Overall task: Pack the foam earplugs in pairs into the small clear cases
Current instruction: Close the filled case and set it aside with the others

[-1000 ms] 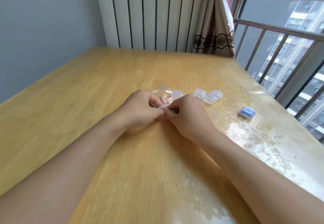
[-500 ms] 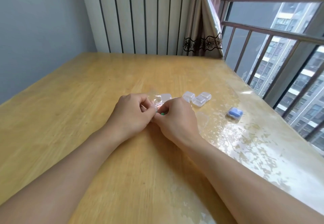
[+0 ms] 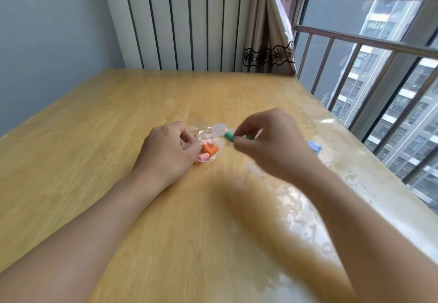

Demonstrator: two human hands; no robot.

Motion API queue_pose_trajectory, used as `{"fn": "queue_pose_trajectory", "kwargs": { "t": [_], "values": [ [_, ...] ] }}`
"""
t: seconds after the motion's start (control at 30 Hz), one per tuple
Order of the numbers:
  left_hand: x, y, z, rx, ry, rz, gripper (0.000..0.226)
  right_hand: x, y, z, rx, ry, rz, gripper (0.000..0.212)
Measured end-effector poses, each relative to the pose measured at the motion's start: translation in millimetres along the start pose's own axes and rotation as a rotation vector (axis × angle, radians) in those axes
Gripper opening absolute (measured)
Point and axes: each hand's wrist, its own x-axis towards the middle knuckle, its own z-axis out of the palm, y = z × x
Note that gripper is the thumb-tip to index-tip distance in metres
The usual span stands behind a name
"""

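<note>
A clear plastic bag [image 3: 208, 142] lies mid-table with orange earplugs [image 3: 210, 148] and a pink earplug [image 3: 203, 157] inside. My left hand [image 3: 169, 151] pinches the bag's left side. Just right of the bag and slightly above the table, my right hand [image 3: 267, 141] pinches green earplugs [image 3: 229, 136]; a second green end shows between its fingers. An empty clear case [image 3: 220, 129] sits behind the bag, other cases are hidden by my right hand. A closed case with blue earplugs [image 3: 314, 147] lies to the right.
The wooden table [image 3: 118, 137] has a glossy clear cover; its right edge runs along a railed window [image 3: 379, 77]. A radiator [image 3: 180, 20] and a curtain [image 3: 267, 42] stand beyond the far edge.
My hands were together at the bag; the right hand has pulled away to the right with green earplugs out of the bag. The left hand stays on the bag.
</note>
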Motion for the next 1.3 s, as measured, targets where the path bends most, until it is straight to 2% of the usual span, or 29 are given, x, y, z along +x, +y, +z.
{"fn": "queue_pose_trajectory", "kwargs": {
  "t": [0.1,0.17,0.2,0.27,0.33,0.4,0.47,0.6,0.77,0.9,1.07,1.2,1.3],
  "values": [
    [-4.4,5.6,-3.6,-0.015,0.054,0.099,0.024,-0.1,24.8,-40.7,0.179,-0.109,0.180,0.013],
    [-11.2,16.8,-6.3,-0.048,0.111,0.263,0.029,-4.2,38.2,-46.2,0.234,-0.141,0.253,0.013],
    [-17.0,23.1,-7.6,-0.072,0.091,0.353,0.030,-6.5,41.3,-42.8,0.237,-0.154,0.262,0.013],
    [-29.8,37.2,-2.5,-0.093,-0.085,0.498,0.035,-11.7,45.8,-34.6,0.249,-0.176,0.265,0.013],
    [-37.2,44.1,9.9,-0.045,-0.263,0.546,0.042,-13.9,47.7,-27.8,0.248,-0.201,0.256,0.013],
    [-36.8,44.7,21.8,-0.004,-0.318,0.527,0.036,-12.7,49.6,-23.4,0.183,-0.192,0.219,0.012],
    [-34.5,42.5,26.7,-0.029,-0.306,0.516,0.022,-11.9,50.2,-20.2,0.132,-0.163,0.195,0.013],
    [-33.6,39.1,31.2,-0.070,-0.321,0.523,0.010,-14.2,48.1,-13.5,0.025,-0.213,0.148,0.011],
    [-36.7,44.4,31.9,-0.159,-0.267,0.450,0.004,-15.1,47.7,-10.6,0.027,-0.128,0.127,0.015],
    [-37.5,45.6,30.7,-0.197,-0.233,0.371,0.012,-21.9,42.3,-2.0,-0.055,-0.185,0.087,0.008],
    [-37.5,44.4,28.9,-0.298,-0.280,0.320,0.013,-15.7,50.3,-9.7,0.084,-0.292,0.161,0.008],
    [-36.6,44.7,29.6,-0.341,-0.318,0.299,0.030,-12.4,53.1,-12.9,0.189,-0.359,0.208,0.009],
    [-36.0,45.2,30.7,-0.238,-0.329,0.394,0.018,-9.2,55.3,-23.6,0.313,-0.439,0.265,0.003]
  ]
}}
